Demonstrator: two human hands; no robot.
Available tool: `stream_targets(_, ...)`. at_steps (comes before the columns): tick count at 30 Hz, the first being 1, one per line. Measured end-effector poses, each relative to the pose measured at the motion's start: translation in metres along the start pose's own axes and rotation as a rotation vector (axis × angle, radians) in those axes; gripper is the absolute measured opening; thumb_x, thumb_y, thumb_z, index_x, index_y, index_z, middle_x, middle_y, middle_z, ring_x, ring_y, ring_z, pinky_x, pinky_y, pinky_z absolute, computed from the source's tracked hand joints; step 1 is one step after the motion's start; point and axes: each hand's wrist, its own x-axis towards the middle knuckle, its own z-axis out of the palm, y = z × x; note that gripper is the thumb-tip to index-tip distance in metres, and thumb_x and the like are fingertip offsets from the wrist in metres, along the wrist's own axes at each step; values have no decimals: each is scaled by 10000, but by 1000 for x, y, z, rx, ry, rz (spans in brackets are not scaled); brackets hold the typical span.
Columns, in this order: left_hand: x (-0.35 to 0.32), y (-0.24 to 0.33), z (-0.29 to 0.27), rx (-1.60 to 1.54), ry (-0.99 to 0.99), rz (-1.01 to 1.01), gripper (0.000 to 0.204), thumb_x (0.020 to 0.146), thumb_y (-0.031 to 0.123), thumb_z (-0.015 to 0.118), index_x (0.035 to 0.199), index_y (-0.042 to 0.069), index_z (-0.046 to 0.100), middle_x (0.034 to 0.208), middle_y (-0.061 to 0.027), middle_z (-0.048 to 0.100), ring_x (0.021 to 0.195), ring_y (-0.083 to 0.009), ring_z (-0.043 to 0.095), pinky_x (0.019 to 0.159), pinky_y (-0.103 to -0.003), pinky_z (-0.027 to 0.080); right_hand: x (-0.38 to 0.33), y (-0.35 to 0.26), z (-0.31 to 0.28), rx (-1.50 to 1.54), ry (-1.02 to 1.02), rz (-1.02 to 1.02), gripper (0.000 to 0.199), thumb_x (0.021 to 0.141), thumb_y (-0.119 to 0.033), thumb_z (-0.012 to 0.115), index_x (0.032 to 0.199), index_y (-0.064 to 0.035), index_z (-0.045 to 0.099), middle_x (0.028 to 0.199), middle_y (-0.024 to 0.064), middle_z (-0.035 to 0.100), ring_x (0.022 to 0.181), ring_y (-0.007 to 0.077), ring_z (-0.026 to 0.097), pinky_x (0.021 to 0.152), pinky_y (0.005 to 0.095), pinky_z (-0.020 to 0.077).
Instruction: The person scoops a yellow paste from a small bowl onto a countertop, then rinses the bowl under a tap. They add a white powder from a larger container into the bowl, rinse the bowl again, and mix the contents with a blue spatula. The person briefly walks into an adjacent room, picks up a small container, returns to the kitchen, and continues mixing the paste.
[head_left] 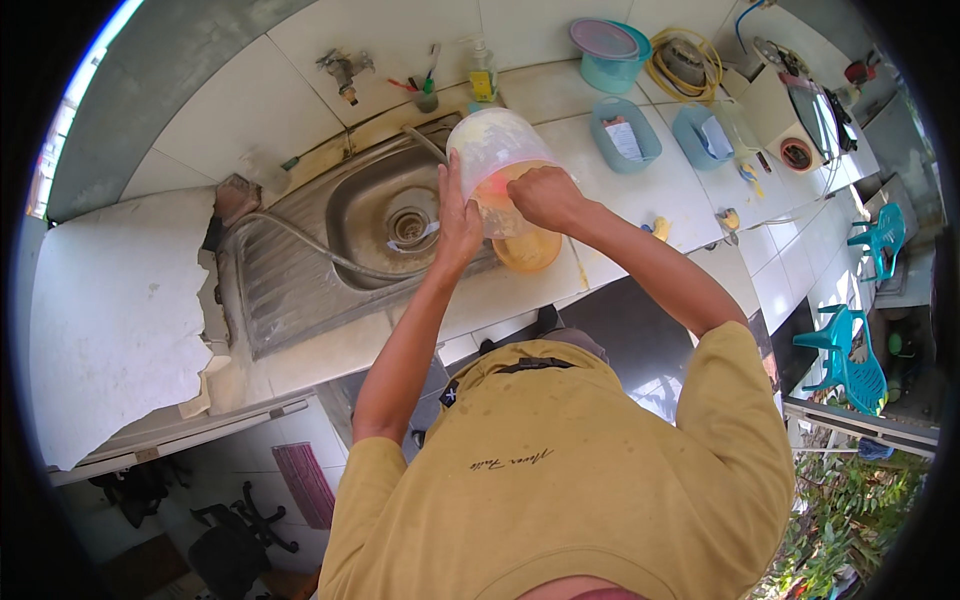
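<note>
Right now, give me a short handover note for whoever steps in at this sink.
Left hand: flat against the side of the translucent plastic jug, steadying it.
Right hand: at the jug's mouth, fingers closed, apparently scrubbing the rim or inside.
The jug is tilted at the right edge of the steel sink; an orange bowl sits on the counter just below it.
Done: washing is under way.
Left: finishing the scrub, rinsing.

A plain home kitchen or wash area, shown by the steel sink [385, 215] with ribbed drainboard set in a white tiled counter [640, 190], a wall tap [345, 72], a soap bottle [483, 75], plastic tubs [625, 135] and green plastic chairs [850, 360] nearby
</note>
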Motion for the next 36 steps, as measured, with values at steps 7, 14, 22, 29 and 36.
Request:
stream_targets(7,-13,20,-1,-44,16,71,786,777,-126,327,1523,59,161,1564,-201,170,1459,-382,101,1182,-420,146,-5,-18,13,-64,134,68,129,809,-107,551,781,-10,632,757,165,678,701,312,683,617,409,536)
stream_targets(14,-31,16,13,-16,103,87,734,825,-84,348,1524,72,186,1565,-222,145,1457,-365,142,1174,-417,160,-55,-38,0,-26,24,80,170,813,-93,541,918,24,605,753,164,674,687,302,685,611,417,535)
stream_targets(22,-33,8,27,-50,120,215,766,802,-95,372,1526,98,214,1554,-288,68,1449,-440,85,1160,-461,141,-109,-55,-4,-13,70,189,305,798,-46,541,1091,28,585,761,148,662,681,299,674,559,400,527)
stream_targets(29,-38,14,29,-29,138,311,622,909,21,402,1511,98,266,1564,-260,92,1454,-411,111,1162,-456,135,-49,-30,33,-117,624,131,403,814,-107,591,1199,10,581,1120,197,628,1049,345,601,874,445,487)
stream_targets(36,-58,3,34,-26,143,384,571,940,44,436,1494,121,320,1574,-231,90,1454,-408,115,1157,-473,149,-60,-50,44,298,572,201,389,868,-120,570,1249,-39,554,1197,182,590,1120,354,548,930,480,442)
